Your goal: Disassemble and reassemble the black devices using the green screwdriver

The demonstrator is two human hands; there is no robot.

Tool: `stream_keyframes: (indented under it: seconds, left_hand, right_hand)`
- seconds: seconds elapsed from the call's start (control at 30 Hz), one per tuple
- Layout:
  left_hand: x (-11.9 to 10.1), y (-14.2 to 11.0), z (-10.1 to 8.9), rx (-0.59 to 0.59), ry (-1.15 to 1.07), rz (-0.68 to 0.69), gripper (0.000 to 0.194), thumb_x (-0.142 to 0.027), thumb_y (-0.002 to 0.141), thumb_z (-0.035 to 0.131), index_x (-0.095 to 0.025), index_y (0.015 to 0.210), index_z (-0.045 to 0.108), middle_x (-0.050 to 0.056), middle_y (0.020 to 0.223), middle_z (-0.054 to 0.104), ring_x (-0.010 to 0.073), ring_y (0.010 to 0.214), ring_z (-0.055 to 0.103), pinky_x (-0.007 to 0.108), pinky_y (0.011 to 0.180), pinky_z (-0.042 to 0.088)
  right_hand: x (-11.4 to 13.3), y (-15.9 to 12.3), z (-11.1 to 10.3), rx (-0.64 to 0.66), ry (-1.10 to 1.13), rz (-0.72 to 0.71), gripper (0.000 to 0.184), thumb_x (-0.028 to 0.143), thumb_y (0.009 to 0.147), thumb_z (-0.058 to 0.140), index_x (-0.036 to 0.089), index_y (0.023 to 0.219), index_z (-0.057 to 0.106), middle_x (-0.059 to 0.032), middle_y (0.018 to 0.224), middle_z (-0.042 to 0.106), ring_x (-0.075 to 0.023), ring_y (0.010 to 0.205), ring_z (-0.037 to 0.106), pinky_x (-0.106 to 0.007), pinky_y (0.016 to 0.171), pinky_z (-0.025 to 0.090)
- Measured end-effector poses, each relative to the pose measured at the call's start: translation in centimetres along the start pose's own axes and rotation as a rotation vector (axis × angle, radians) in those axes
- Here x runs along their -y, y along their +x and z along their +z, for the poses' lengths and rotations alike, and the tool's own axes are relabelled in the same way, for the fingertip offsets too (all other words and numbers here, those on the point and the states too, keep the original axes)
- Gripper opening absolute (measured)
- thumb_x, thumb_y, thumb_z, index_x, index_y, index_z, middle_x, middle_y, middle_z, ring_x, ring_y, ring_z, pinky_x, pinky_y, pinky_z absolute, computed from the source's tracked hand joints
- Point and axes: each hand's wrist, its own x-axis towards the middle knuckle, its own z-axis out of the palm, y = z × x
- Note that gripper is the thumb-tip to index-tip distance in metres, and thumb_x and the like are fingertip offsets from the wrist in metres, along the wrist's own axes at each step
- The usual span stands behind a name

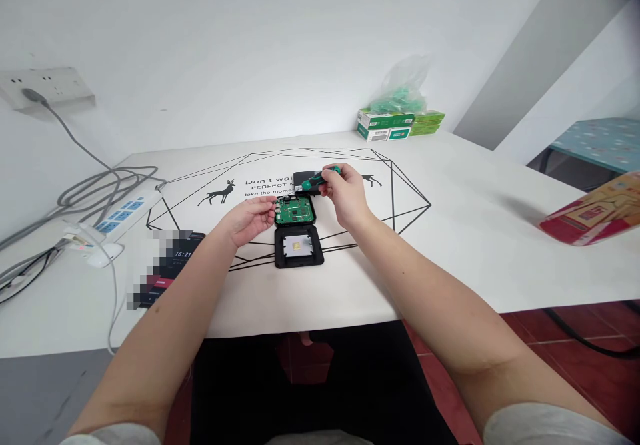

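Observation:
A green circuit board sits in a small black case on the table. My left hand is at the board's left edge, thumb and fingers drawn together at its upper left corner; what they pinch, if anything, is too small to tell. In my right hand is a green-and-black screwdriver, its tip slanting down to the left toward the board's back edge. Just in front of the board lies the black case lid, inner side up, with a silvery plate in it. Behind the board is a dark flat object, partly covered by the screwdriver.
A phone, partly pixelated, lies beside my left forearm. At the left are a power strip and tangled grey cables. Green-and-white boxes with a plastic bag on top stand at the back. A red-and-tan package is at the right.

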Motion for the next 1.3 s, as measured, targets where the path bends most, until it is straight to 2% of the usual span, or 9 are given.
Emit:
stream_keyframes:
  seconds: [0.37, 0.7, 0.97, 1.03, 1.17, 1.3]
  left_hand:
    - [0.12, 0.30, -0.54, 0.037, 0.016, 0.008, 0.020, 0.008, 0.088, 0.068, -0.009, 0.097, 0.073, 0.006, 0.079, 0.069, 0.0102, 0.066, 0.063, 0.021, 0.068, 0.055]
    - [0.18, 0.00, -0.18, 0.005, 0.031, 0.002, 0.020, 0.008, 0.091, 0.064, -0.007, 0.098, 0.074, 0.005, 0.076, 0.067, 0.0099, 0.062, 0.062, 0.021, 0.064, 0.055]
    - [0.31, 0.09, -0.24, -0.014, 0.073, 0.010, 0.020, 0.009, 0.088, 0.066, -0.007, 0.095, 0.074, 0.005, 0.075, 0.068, 0.0097, 0.063, 0.062, 0.021, 0.064, 0.054]
    - [0.42, 0.14, -0.34, -0.023, 0.090, 0.012, 0.019, 0.009, 0.088, 0.068, -0.008, 0.094, 0.075, 0.005, 0.076, 0.068, 0.0094, 0.063, 0.062, 0.021, 0.064, 0.054]
    - [0.64, 0.25, -0.59, -0.008, 0.119, 0.029, 0.019, 0.007, 0.084, 0.074, -0.009, 0.093, 0.075, 0.006, 0.079, 0.069, 0.0102, 0.067, 0.063, 0.022, 0.068, 0.054]
    - [0.82, 0.08, -0.60, 0.022, 0.227, 0.055, 0.019, 0.002, 0.080, 0.080, -0.011, 0.093, 0.076, 0.006, 0.085, 0.071, 0.0118, 0.070, 0.063, 0.026, 0.072, 0.052]
  right_hand:
    - [0.29, -0.08, 0.00, -0.006, 0.013, 0.022, 0.018, 0.031, 0.073, 0.076, 0.023, 0.084, 0.064, 0.0065, 0.070, 0.061, -0.0089, 0.060, 0.057, -0.026, 0.059, 0.047]
    - [0.15, -0.13, 0.11, -0.008, 0.007, 0.006, 0.019, 0.031, 0.073, 0.077, 0.022, 0.085, 0.065, 0.0072, 0.069, 0.061, -0.0088, 0.058, 0.058, -0.026, 0.059, 0.047]
    - [0.26, -0.36, 0.04, 0.063, -0.040, -0.049, 0.022, 0.033, 0.075, 0.080, 0.024, 0.088, 0.065, 0.0065, 0.072, 0.062, -0.0105, 0.062, 0.059, -0.029, 0.062, 0.050]
    - [0.20, -0.41, 0.01, 0.103, -0.053, -0.087, 0.026, 0.034, 0.075, 0.079, 0.025, 0.095, 0.066, 0.0057, 0.076, 0.065, -0.0121, 0.066, 0.061, -0.030, 0.065, 0.052]
    - [-0.01, -0.46, -0.09, 0.203, -0.052, -0.154, 0.038, 0.035, 0.077, 0.077, 0.029, 0.112, 0.062, 0.0015, 0.097, 0.074, -0.0162, 0.084, 0.067, -0.036, 0.080, 0.058]
    - [-0.23, -0.55, -0.17, 0.255, -0.074, -0.209, 0.047, 0.039, 0.080, 0.079, 0.033, 0.122, 0.059, -0.0015, 0.109, 0.075, -0.0203, 0.104, 0.070, -0.040, 0.094, 0.060]
